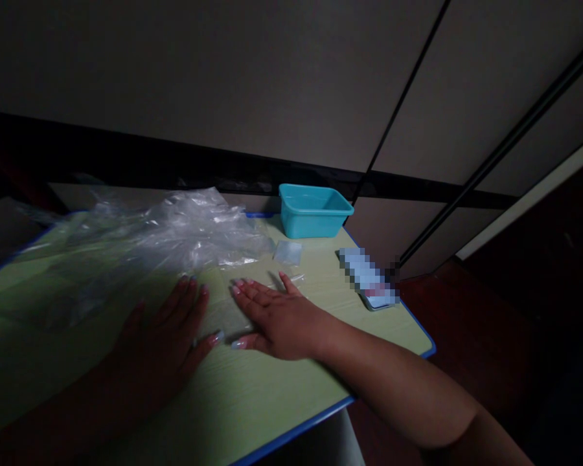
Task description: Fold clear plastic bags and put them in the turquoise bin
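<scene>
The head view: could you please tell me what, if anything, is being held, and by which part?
Nothing seems held: the left hand and right hand lie open, palms down, at the clear plastic.

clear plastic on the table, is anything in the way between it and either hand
Nothing visible is. The right hand appears to lie palm down on a flat stretch of the clear plastic; the left hand is close to it, contact unclear. A small pale packet and the turquoise bin sit beyond the right hand.

Pale green, blue-edged table [291, 395] | on it: crumpled clear plastic [199, 226] | teal bin [313, 226] | flat pixelated device [369, 279]
</scene>
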Motion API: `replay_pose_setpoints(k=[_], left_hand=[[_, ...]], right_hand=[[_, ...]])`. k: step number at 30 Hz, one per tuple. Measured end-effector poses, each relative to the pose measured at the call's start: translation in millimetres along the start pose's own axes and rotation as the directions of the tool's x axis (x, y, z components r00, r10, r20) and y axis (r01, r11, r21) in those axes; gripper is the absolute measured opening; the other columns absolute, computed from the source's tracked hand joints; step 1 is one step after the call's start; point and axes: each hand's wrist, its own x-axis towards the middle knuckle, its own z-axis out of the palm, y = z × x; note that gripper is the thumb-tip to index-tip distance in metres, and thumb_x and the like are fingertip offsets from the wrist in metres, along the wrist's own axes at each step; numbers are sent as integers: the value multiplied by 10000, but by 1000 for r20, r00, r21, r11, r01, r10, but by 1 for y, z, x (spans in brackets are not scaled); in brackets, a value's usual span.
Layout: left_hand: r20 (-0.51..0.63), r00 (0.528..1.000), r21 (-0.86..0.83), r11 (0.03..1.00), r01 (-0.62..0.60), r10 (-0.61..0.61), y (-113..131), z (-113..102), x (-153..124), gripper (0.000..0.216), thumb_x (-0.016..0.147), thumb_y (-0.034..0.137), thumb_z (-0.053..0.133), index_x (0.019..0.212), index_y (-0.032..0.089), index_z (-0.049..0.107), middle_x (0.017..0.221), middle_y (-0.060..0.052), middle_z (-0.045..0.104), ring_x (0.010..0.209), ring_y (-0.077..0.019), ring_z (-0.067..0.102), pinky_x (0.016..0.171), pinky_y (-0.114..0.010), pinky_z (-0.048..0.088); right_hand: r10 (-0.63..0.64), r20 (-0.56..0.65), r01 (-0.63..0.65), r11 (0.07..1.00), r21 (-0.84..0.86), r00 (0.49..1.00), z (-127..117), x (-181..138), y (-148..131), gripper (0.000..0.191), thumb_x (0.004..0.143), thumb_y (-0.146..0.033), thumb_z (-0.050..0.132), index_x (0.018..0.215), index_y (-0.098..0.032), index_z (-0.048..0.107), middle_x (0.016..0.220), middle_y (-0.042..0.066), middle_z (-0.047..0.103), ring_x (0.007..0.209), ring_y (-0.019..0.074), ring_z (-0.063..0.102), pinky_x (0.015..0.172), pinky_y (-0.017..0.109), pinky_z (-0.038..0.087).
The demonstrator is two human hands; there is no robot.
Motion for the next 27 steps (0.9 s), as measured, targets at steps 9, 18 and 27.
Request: replay_pose_setpoints(k=[9, 18, 27], left_hand=[[-24, 1000, -49, 999, -3, 2, 1, -3, -2, 604, 882, 356, 319, 1386, 30, 388, 1496, -211, 267, 1393, -357, 225, 1035, -628, 237], [-93, 995, -72, 997, -27, 21, -6, 14, 1, 634, 880, 402, 329, 1410, 57, 365, 1495, -218, 278, 1385, -383, 229, 1006, -657, 255], [-65, 998, -96, 995, -18, 12, -5, 10, 1, 639, 876, 402, 333, 1414, 58, 364, 1500, -218, 265, 1393, -381, 205, 1014, -663, 235]], right_hand=[[131, 67, -129, 991, -32, 989, -3, -2, 4, 769, 932, -547, 344, 1478, -46, 138, 1524, 168, 143, 1424, 259, 130, 1133, 548, 18], [353, 123, -332, 929, -162, 928, -10, -7, 4, 892, 899, -587, 369, 1447, 79, 141, 1496, 273, 112, 1412, 340, 108, 1137, 501, 103], [437, 102, -416, 892, -178, 894, -10, -9, 14, 898, 871, -597, 410, 1435, 74, 214, 1475, 300, 156, 1396, 366, 149, 1122, 529, 140]])
